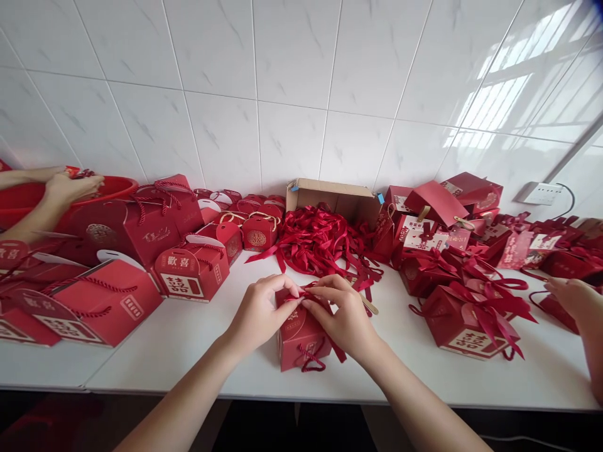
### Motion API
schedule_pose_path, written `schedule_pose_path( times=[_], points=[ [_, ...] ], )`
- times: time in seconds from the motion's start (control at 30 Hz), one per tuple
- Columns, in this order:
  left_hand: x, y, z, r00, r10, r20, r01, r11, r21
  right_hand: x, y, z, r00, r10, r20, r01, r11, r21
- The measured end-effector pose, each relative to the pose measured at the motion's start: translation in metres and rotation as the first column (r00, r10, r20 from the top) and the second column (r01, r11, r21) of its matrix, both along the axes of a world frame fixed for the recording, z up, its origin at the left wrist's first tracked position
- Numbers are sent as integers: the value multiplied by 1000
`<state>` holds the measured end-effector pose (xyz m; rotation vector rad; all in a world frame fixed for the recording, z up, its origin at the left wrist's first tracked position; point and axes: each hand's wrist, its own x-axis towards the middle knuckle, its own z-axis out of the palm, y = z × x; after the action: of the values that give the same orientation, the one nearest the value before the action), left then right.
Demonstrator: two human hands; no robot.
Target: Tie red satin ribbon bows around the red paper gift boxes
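Note:
A small red gift box (305, 336) stands on the white table in front of me, a twisted cord handle (311, 359) hanging down its near side. Above its top, my left hand (264, 307) pinches a red ribbon between thumb and fingers. My right hand (343, 311) pinches the same ribbon from the other side, and the two sets of fingertips almost meet. A ribbon end (338, 353) trails down the box's right side. The fingers partly cover the ribbon, so its exact shape there is hidden.
A cardboard carton (336, 194) spills a heap of red ribbons (325, 242) behind the box. Red boxes (191, 270) fill the left; boxes with bows (471, 320) stand right. Another person's hands (70, 188) are over a red basin (117, 186); a hand (572, 295) reaches in at right.

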<state>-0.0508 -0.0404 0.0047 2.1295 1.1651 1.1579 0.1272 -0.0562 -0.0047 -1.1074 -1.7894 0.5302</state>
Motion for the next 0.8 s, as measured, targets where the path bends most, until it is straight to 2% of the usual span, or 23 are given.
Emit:
schedule_pose_path(
  times=[0.1,0.2,0.3,0.37,0.63,0.8],
  points=[
    [0,0,0,999,-20,26,20,1000,-13,1,1,0,1000,-16,-12,15,998,-65],
    [0,1,-1,999,-20,34,22,999,-34,1,3,0,996,-48,-74,32,979,-200],
    [1,1,-2,999,-18,34,19,999,-48,1,4,1,979,-21,-201,-54,930,-363],
    [1,1,-3,999,-20,50,23,998,-59,2,5,0,960,4,-281,-127,898,-421],
    [4,2,-7,999,-30,39,32,997,-72,0,5,-2,877,91,-472,-327,832,-448],
    [7,5,-11,989,7,146,2,998,-58,-8,4,-9,836,-12,-549,-257,875,-410]
  ],
)
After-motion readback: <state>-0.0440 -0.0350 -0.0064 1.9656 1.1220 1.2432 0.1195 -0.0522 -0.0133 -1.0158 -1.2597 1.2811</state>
